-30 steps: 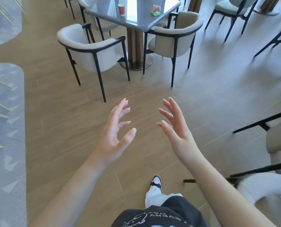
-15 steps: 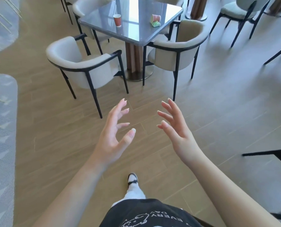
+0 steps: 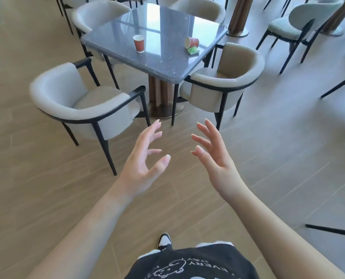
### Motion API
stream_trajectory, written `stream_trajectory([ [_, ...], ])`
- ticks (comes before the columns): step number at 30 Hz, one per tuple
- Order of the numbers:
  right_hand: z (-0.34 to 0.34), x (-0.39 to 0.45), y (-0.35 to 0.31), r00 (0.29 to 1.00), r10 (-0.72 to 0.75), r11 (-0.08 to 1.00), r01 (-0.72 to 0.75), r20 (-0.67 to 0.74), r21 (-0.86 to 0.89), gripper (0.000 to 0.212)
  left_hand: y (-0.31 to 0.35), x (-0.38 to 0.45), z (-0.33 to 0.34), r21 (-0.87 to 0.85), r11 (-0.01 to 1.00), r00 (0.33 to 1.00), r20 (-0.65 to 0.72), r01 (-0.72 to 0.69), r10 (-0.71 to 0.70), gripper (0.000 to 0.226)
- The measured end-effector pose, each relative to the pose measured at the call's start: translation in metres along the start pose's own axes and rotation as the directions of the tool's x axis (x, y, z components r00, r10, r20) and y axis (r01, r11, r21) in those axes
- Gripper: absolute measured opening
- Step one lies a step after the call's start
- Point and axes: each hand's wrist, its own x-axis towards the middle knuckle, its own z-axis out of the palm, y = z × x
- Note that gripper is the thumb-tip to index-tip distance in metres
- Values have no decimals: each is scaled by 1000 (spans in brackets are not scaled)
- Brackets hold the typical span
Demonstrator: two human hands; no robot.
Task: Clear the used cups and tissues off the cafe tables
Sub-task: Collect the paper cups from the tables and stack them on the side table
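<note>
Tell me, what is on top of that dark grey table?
On the table stand an upright red cup and a tipped-over red cup beside a crumpled green tissue. Whether anything remains inside the cups cannot be seen.

Glossy speckled dark stone on the table top [image 3: 163,63], mirroring window light. Matt red paper on the upright cup [image 3: 139,43] and the tipped cup [image 3: 192,42]. Smooth beige upholstery over black metal frames on the armchairs [image 3: 83,109]. Matt wood-look planks on the floor [image 3: 47,188].
</note>
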Motion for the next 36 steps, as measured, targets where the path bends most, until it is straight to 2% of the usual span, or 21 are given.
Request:
stream_trajectory([
  [12, -47, 194, 40, 998, -37, 999, 38, -50, 23, 66, -43, 207, 0, 38, 998, 998, 39, -45, 43, 72],
  [20, -100, 341, 57, 996, -83, 994, 80, 27, 76, 64, -61, 337, 5, 50, 999, 999, -36, 3, -2, 71],
  [28, -126, 425, 66, 998, -57, 992, 53, 31, 118, 61, -76, 416, 7, 51, 998, 998, -62, 31, -28, 75],
  [36, -116, 491, 75, 998, -14, 994, 7, 66, 111, 65, -100, 477, -13, 31, 999, 997, -76, 36, -34, 77],
])
